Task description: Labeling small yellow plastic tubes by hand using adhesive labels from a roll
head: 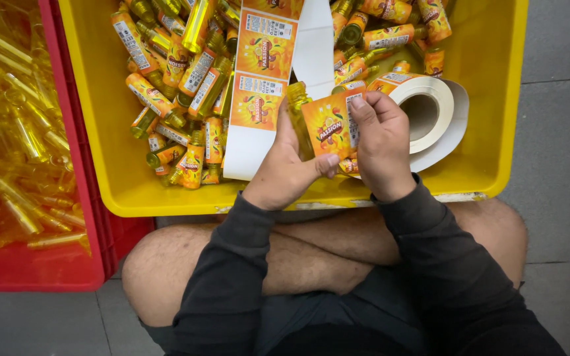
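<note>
Orange label paper is what you have under your fingers right now: both hands meet at the centre of the frame around 1 small yellow bottle (296, 105), and an orange label (328, 125) is half wrapped around it. Your left hand (285, 168) cups the bottle from below, closed around its body with the thumb pressing the label's lower edge. Your right hand (380, 148) lies over the label's right side, fingers curled and pressing it flat, so both hands are closed on the same bottle.

Judging by that, you are mid-way through sticking the label on; the next move looks to call for smoothing the loose edge round the bottle without creasing it.

Just right of your right hand sits the white label roll (430, 112), its strip of orange labels (262, 72) running up the middle of the yellow crate (489, 132). Labelled bottles (179, 72) pile at upper left of that crate. At far left, a red crate (67, 198) holds bare clear-yellow bottles (14, 132).
</note>
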